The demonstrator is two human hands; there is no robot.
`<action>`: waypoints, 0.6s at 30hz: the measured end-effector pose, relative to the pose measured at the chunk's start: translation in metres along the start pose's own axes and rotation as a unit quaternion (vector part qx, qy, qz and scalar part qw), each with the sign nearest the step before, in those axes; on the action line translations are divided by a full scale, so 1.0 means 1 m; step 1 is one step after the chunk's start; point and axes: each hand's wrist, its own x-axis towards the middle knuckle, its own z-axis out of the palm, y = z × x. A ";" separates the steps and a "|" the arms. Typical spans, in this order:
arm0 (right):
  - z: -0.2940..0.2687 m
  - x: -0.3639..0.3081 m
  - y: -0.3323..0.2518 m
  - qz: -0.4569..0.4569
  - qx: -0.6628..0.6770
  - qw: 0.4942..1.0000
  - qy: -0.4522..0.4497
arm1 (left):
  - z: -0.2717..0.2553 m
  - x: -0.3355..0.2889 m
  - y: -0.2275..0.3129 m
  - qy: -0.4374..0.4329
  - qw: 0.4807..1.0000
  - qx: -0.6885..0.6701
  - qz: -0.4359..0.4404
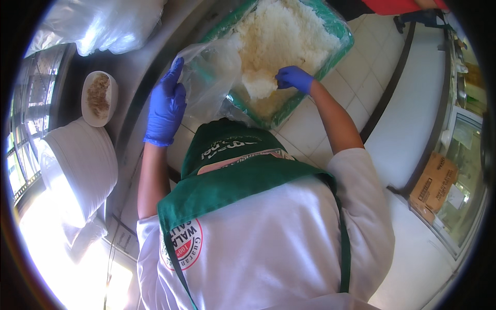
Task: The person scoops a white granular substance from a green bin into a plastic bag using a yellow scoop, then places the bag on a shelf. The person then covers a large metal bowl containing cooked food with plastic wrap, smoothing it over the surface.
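Observation:
My left hand (166,107), in a blue glove, grips the edge of a clear plastic bag (219,64). The bag spreads from it toward the tub. A green tub (345,39) lined with clear plastic holds a heap of loose white food (284,31) that looks like cooked rice. My right hand (295,79), also gloved in blue, is over the tub's near part with its fingers closed. At its fingertips is a white clump (260,85) of the same food, near the bag's opening. Whatever those fingers grip is hidden.
On the steel counter at left stand a white bowl (99,98) with brownish-white contents and a stack of white containers (85,160). Clear plastic bags (103,23) lie at the upper left. A cardboard box (435,183) is at right. Someone in red (395,5) stands beyond the tub.

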 end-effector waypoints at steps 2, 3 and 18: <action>-0.010 -0.015 -0.011 -0.051 0.011 0.998 0.044 | 0.007 0.013 -0.009 0.011 0.999 0.021 0.043; -0.013 -0.025 -0.019 -0.078 0.016 0.995 0.064 | 0.011 0.019 -0.014 0.019 0.996 0.036 0.076; 0.010 -0.107 -0.101 -0.137 -0.046 0.982 0.122 | 0.114 0.057 0.030 -0.092 0.976 -0.068 0.186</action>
